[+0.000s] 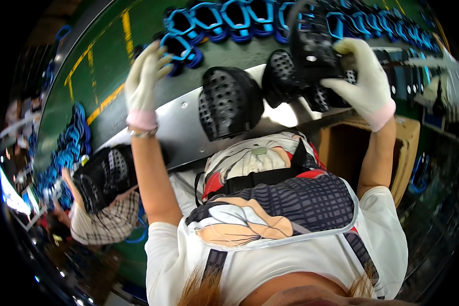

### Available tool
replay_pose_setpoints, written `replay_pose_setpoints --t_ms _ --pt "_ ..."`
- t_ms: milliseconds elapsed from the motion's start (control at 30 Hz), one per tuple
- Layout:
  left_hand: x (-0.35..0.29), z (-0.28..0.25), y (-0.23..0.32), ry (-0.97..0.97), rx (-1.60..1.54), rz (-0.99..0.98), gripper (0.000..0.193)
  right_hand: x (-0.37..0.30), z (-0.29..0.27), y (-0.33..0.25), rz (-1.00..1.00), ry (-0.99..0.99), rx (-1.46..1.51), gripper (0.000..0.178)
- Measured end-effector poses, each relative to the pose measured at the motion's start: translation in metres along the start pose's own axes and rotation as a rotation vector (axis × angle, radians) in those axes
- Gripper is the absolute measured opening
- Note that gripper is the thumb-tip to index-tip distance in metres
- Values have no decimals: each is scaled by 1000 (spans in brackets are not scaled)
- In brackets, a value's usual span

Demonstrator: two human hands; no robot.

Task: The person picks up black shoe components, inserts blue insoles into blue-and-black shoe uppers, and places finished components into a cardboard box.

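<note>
My right hand (pixel 362 81), in a white knit glove with a pink cuff, grips a black moulded shell (pixel 313 48) between thumb and fingers, holding it upright. Below and beside that piece lie more black shells with round holes (pixel 281 71), partly covered by it. Another perforated black shell (pixel 229 102) rests by itself on the silver metal ledge (pixel 181 117) in front of me. My left hand (pixel 147 84), gloved the same way, is raised over the green belt with its fingers apart and nothing in them. Its fingertips are near a blue-rimmed black piece (pixel 181 50).
Rows of blue-rimmed pieces (pixel 237 18) stand along the far side of the green belt (pixel 107 66), which bears yellow lines. An open cardboard box (pixel 405 148) is beside my right arm. At left a person in a checked garment (pixel 107 219) is near black shells (pixel 104 173).
</note>
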State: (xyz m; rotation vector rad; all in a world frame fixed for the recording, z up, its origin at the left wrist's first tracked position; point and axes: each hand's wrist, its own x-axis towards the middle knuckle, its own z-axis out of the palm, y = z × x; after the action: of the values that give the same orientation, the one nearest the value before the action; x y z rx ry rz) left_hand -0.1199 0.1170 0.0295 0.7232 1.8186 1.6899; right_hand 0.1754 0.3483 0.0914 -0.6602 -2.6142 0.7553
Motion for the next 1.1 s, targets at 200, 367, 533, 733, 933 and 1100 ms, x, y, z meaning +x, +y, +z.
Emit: replay_pose_setpoints --t_ms 200,367,533,733,933,1100 --pt "-14 7 9 -25 -740 -193 52 90 113 -98 -459 -277 262 50" --pt "-36 -29 -38 297 -888 -226 34 114 165 -139 -170 -745 304 49" --pt "-44 -43 -92 524 -1023 -244 29 118 219 -169 -61 -879 65 52" --pt "-23 -34 -145 566 -1143 -278 36 136 246 -154 -127 -921 -99 52" --pt "-16 -45 -155 517 -647 -395 48 189 266 -147 -122 -880 -398 48" --pt "1 -59 -175 588 371 -19 35 258 310 -151 -256 -987 -532 52"
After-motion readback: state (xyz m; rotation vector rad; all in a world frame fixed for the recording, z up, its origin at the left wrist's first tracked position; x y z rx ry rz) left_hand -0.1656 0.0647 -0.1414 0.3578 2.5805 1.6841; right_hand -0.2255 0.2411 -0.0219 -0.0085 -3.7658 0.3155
